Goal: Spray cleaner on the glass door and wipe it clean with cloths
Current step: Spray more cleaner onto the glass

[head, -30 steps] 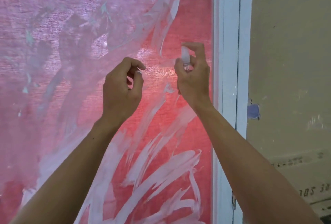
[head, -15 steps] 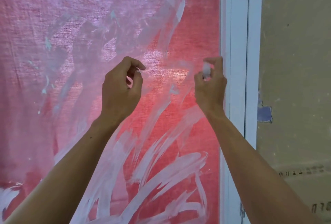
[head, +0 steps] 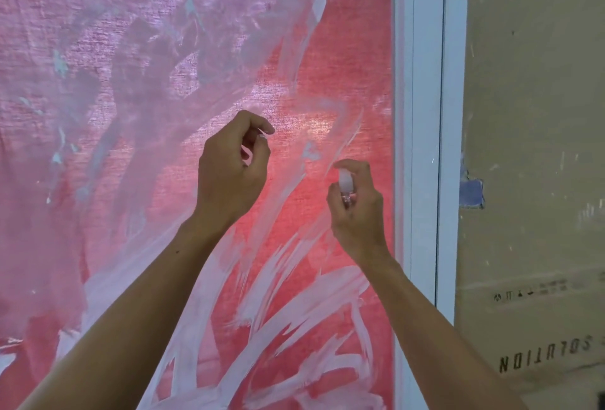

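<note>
Spray bottle [head: 345,184], small, light and likely slick, sits clamped in my right hand [head: 357,210] near the white door frame [head: 422,147], forefinger on top, while my left hand [head: 229,174] curls, seemingly empty.

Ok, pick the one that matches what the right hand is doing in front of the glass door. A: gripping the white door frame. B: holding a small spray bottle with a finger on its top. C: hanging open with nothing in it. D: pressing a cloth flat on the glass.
B: the right hand grips a small spray bottle, forefinger curled over its top, before the smeared glass door.
</note>
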`<state>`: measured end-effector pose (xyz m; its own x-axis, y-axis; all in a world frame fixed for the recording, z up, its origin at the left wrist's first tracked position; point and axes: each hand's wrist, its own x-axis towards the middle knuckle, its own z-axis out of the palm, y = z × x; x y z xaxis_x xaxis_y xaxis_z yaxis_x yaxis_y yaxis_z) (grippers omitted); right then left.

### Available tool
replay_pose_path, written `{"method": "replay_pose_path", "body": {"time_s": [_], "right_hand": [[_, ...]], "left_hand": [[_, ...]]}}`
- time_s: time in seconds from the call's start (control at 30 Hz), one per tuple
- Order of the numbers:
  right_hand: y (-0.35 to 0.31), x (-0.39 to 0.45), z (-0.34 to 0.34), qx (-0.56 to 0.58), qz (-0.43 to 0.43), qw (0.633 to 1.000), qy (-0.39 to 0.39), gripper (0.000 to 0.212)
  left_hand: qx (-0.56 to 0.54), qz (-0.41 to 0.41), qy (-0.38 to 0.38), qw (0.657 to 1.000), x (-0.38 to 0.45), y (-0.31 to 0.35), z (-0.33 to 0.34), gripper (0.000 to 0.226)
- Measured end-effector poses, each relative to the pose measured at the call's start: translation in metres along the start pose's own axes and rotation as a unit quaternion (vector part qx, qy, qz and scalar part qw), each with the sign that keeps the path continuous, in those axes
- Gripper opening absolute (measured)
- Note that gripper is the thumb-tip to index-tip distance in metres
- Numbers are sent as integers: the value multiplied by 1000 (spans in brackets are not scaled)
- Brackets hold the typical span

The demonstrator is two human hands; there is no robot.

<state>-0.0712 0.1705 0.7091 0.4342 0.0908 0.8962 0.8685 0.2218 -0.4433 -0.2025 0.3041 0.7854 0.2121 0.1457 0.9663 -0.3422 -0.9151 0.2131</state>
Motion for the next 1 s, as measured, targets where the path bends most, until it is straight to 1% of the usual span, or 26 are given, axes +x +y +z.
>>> {"method": "replay_pose_path", "body": {"time_s": [0.1, 0.2, 0.27, 0.33, 0.47, 0.53, 0.67, 0.77, 0.87, 0.93, 1.0], "right_hand": [[-9, 0, 1, 20, -2, 1000, -6, 42], [-9, 1, 5, -1, -2, 999, 40, 40], [-8, 2, 6, 4, 16, 998, 55, 37], [-9, 1, 7, 21, 25, 999, 27, 36], [-13, -15, 13, 39, 3, 996, -85, 39], [-9, -30, 19, 24, -5, 994, -105, 39], [4, -57, 23, 25, 34, 996, -73, 36], [7, -66, 16, 42, 59, 995, -67, 41], [8, -71, 4, 41, 65, 994, -72, 47], [8, -75, -2, 34, 67, 995, -57, 46], [10, -80, -8, 54, 96, 993, -44, 40]], "left_hand": [[-8, -4, -4, 1000, -2, -4, 1, 22], [-13, -8, -11, 1000, -4, -5, 2, 22], [-14, -4, -18, 1000, -4, -6, 2, 22], [-14, 1, -19, 1000, -4, -5, 0, 22], [-21, 0, 5, 1000, 0, -6, -7, 23], [-24, 0, 10, 1000, -1, -6, -10, 24], [-30, 5, 0, 1000, -7, -6, -9, 22], [-39, 3, -3, 999, -12, -7, -3, 22], [-48, -13, -5, 999, -18, -8, 8, 22], [-55, -22, -9, 998, -24, -5, 16, 21], [-69, -32, -14, 997, -36, 0, 24, 21]]}}
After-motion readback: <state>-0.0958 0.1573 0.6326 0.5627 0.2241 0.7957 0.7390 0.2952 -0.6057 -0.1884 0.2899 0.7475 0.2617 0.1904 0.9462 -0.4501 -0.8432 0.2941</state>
